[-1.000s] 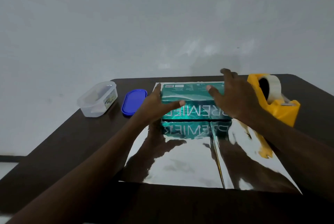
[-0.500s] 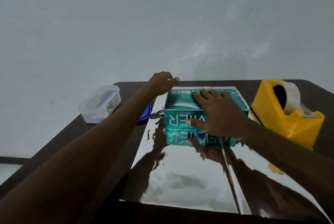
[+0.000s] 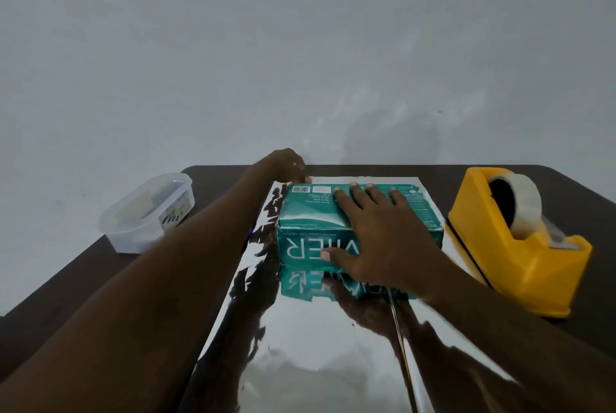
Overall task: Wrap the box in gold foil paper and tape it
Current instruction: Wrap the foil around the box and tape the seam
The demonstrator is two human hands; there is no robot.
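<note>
A teal box [image 3: 310,212] with white lettering lies at the far end of a mirror-like foil sheet [image 3: 316,346] spread on the dark table [image 3: 66,296]. My right hand [image 3: 383,236] lies flat on the box's top, fingers straight and thumb down its near face. My left hand [image 3: 286,166] reaches past the box's far left corner, and its curled fingers pinch the foil's far edge. A yellow tape dispenser [image 3: 520,246] holding a clear tape roll stands to the right of the box, touching the foil's right edge.
A clear plastic container [image 3: 146,212] sits at the table's far left. Only a sliver of a blue lid [image 3: 251,232] shows behind my left forearm. A crease runs lengthwise down the foil right of centre. A plain wall rises behind the table.
My left hand left the box's left side and reached to the foil's far edge. My right hand settled flat on the box's top. The view moved closer to the table.
</note>
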